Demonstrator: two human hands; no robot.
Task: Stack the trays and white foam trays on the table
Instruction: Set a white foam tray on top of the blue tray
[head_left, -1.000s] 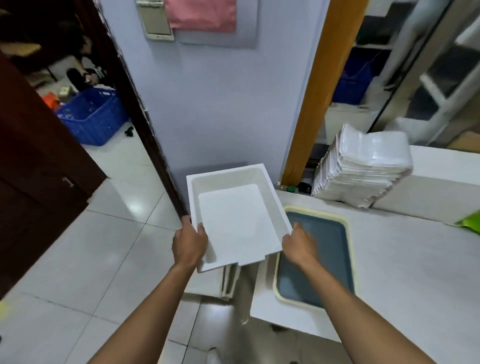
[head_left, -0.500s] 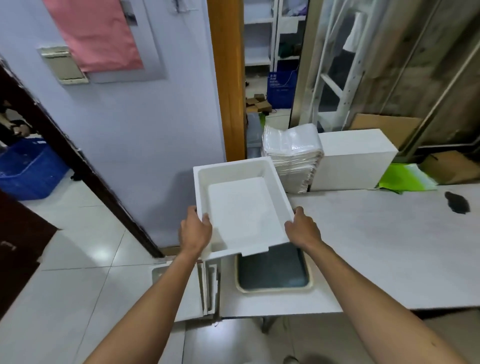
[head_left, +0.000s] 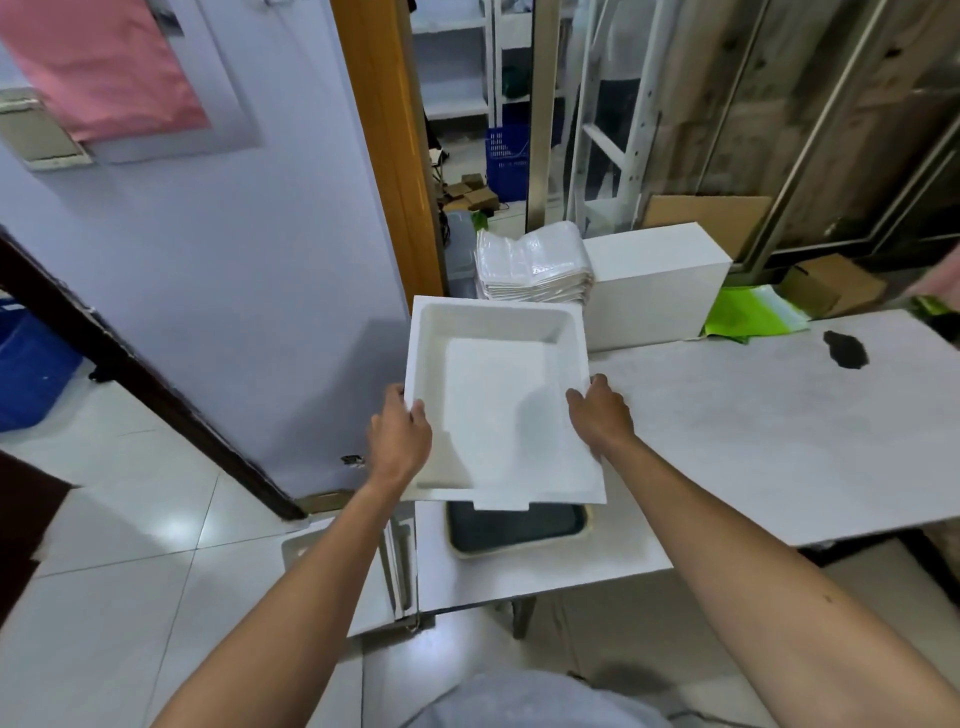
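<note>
I hold the foam tray (head_left: 498, 405) over the grey tray (head_left: 519, 530)
My left hand (head_left: 400, 441) and right hand (head_left: 600, 415) grip its side rims; long axis runs away from me, target directly below on the worktop (head_left: 779, 441).

My head view is bright and evenly lit with soft light. The glossy floor tiles (head_left: 171, 525) throw back a white glare patch at lower left. The white foam tray (head_left: 493, 395) is nearly blown out, with a faint grey shadow inside it beside my right hand (head_left: 602, 415). The orange door frame (head_left: 384, 156) and the shelving (head_left: 613, 130) lean and bow from the wide lens. The grey cloth (head_left: 519, 701) at the bottom edge is out of focus.
</note>
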